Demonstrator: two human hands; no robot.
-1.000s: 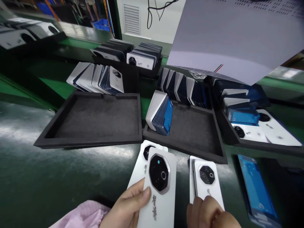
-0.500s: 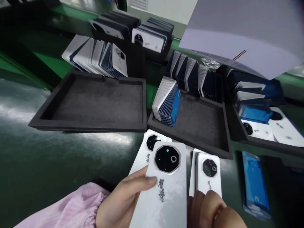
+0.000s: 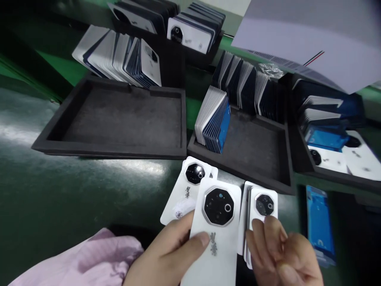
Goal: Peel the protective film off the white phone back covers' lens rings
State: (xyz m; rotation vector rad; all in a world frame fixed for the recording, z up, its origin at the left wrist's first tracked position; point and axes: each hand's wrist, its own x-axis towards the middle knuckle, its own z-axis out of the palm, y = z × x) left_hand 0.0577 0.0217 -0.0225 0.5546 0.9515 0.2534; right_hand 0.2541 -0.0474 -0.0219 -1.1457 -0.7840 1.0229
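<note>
My left hand (image 3: 171,252) grips a white phone back cover (image 3: 222,258), thumb on its face below the black octagonal camera window. Dark brush-style lettering runs down the cover. Close to its right edge, my right hand (image 3: 284,254) has its fingers curled and thumb drawn in; whatever they pinch, if anything, is hidden. Just behind that hand lies a small stack of similar white covers (image 3: 253,196), partly covered by the fingers. More white covers (image 3: 186,190) lie on the table beyond the left hand, overlapping each other.
Black trays stand ahead: one at left (image 3: 125,119), one in the middle (image 3: 253,143) with a fanned row of covers (image 3: 211,119), one at right (image 3: 333,174). Blue film pieces (image 3: 320,222) lie at right. Stacked covers (image 3: 193,31) and a large pale sheet (image 3: 312,35) are at the back.
The left hand and its cover have shifted slightly right. The right hand has moved right, away from the cover's edge, showing more curled fingers. The view has tilted a little downward.
</note>
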